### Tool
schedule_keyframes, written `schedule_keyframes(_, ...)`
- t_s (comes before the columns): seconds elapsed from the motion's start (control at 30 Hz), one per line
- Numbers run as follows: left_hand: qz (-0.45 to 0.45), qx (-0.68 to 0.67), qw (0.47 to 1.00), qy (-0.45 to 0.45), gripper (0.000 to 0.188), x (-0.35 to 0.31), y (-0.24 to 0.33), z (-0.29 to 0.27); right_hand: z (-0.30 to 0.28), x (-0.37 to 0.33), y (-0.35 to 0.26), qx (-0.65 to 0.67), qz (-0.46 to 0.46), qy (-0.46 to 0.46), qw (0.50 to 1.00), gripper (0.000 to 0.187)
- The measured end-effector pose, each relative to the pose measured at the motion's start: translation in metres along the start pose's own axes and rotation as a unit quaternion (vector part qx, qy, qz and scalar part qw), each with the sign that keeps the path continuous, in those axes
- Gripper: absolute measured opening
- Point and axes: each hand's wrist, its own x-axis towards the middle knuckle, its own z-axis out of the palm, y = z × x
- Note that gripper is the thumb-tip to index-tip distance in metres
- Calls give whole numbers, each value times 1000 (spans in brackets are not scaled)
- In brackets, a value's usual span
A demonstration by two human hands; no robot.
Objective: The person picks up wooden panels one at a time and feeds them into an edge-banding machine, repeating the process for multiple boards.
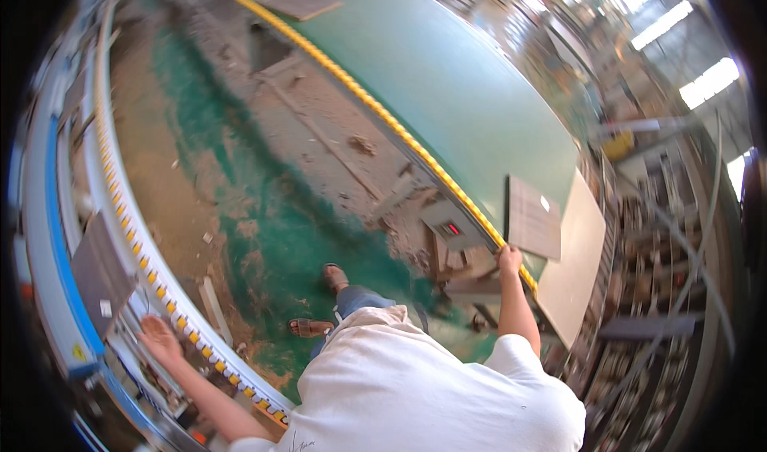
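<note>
A flat brown panel (534,216) with a small white label is at the right end of the long green table (447,76). My right hand (509,260) is closed at the panel's near corner, over the table's yellow edge strip; its fingertips are partly hidden. On the left, my left hand (161,340) is open, palm showing and fingers apart, with nothing in it. Close by it, a similar dark panel (104,276) with a white label rests on the blue-and-white machine (49,236). A small gap appears to separate that hand from the panel.
A row of yellow blocks (144,264) lines the left machine's curved rail. Another brown panel (300,3) lies at the table's far end. Between machine and table, the worn green floor (280,292) carries dust and scraps. A beige board (574,260) extends beyond the table's right end.
</note>
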Motion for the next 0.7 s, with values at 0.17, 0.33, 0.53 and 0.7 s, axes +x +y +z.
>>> schedule_keyframes(0.17, -262, 335, 889, 170, 29, -111, -254, 150, -56, 73, 76, -125, 80, 144, 978, 39)
schedule_keyframes(0.33, -416, 481, 750, 182, 49, -189, -403, 131, -184, 200, 197, 238, 255, 214, 913, 55)
schedule_keyframes(0.53, -500, 561, 613, 245, 38, -266, -443, 139, -156, 225, 236, 376, 431, 194, 797, 39)
schedule_keyframes(0.7, -478, 668, 550, 148, 27, -263, -482, 169, -201, 245, 305, 106, 350, 139, 920, 28)
